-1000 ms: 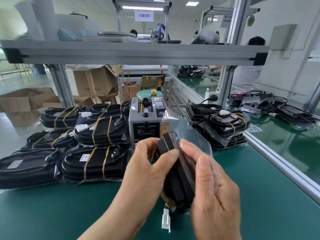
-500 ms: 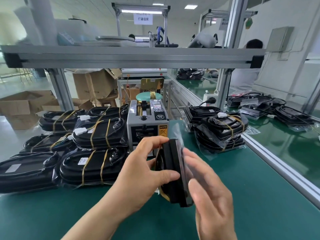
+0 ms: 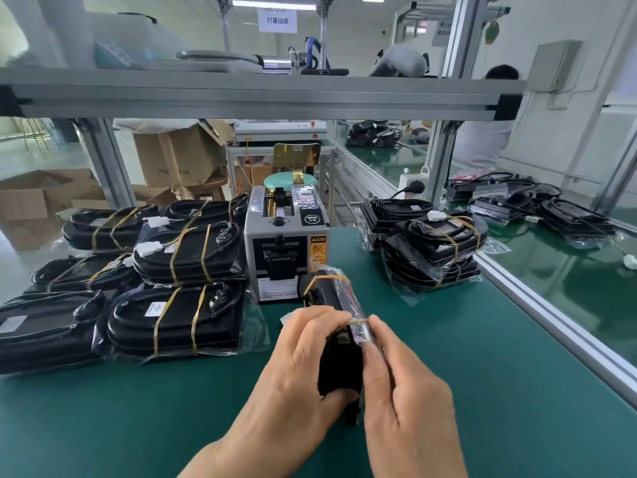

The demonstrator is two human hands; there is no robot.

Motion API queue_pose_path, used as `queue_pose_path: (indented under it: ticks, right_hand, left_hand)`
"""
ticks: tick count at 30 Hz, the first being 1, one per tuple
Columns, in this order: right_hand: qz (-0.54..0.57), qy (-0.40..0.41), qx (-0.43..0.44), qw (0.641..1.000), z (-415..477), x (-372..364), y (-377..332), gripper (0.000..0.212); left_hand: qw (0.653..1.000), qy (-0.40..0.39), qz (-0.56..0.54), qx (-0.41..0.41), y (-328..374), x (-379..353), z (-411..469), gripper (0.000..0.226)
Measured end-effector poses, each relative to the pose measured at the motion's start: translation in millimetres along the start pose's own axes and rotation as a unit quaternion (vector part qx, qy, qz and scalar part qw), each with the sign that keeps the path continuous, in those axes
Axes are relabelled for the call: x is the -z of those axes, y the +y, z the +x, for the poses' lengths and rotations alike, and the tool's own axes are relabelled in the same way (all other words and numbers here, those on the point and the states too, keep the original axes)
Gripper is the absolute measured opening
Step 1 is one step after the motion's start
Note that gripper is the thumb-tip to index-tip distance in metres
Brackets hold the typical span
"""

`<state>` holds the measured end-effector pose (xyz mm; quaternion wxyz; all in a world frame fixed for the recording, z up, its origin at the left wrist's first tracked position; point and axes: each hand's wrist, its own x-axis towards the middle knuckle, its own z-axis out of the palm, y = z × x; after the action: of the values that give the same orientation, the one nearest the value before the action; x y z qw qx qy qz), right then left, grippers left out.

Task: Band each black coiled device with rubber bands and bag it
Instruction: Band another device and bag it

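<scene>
Grips the black coiled device [image 3: 339,360] edge-up over the tabletop [image 3: 482,374] with the left hand [image 3: 303,360] curled round it. Pinches the clear bag [image 3: 355,305] and a rubber band [image 3: 358,320] against it with the right hand [image 3: 403,391], likely to pull the film snug.

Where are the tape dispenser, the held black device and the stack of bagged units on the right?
tape dispenser [image 3: 286,257]: head view, front face.
held black device [image 3: 339,365]: head view, black edge, mid-length.
stack of bagged units [image 3: 427,239]: head view, top unit's black surface.
</scene>
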<state>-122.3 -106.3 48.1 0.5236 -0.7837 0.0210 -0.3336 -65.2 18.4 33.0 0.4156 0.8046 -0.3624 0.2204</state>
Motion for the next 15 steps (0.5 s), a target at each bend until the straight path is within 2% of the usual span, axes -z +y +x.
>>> queue_pose_path:
  ticks: [3,5,7,9,11,13,15]
  right_hand:
    - [0.027,0.04,0.006,0.999,-2.2,-0.8,0.5,0.041]
    - [0.102,0.054,-0.033,0.993,-2.5,0.9,4.7,0.042]
    - [0.2,0.061,-0.102,0.973,-1.3,2.4,9.2,0.039]
    - [0.302,0.065,-0.16,0.937,2.4,4.4,11.0,0.038]
    - [0.351,0.061,-0.191,0.915,5.2,7.5,9.8,0.038]
    - [0.325,0.045,-0.167,0.93,4.2,10.0,6.7,0.029]
    - [0.238,0.021,-0.125,0.963,5.5,12.7,1.4,0.01]
  left_hand:
    - [1.0,0.001,0.003,-0.008,-0.2,1.8,0.3,0.086]
    - [1.0,-0.003,0.004,-0.017,-0.7,2.8,0.9,0.082]
    - [1.0,-0.007,0.005,-0.022,-0.8,3.5,1.2,0.079]
    - [1.0,-0.013,0.001,-0.018,0.0,4.0,1.8,0.077]
    - [1.0,-0.019,-0.007,-0.013,0.9,3.9,2.7,0.076]
    - [1.0,-0.024,-0.008,-0.015,1.3,3.5,3.8,0.076]
    - [1.0,-0.02,-0.006,-0.022,0.8,3.0,4.7,0.078]
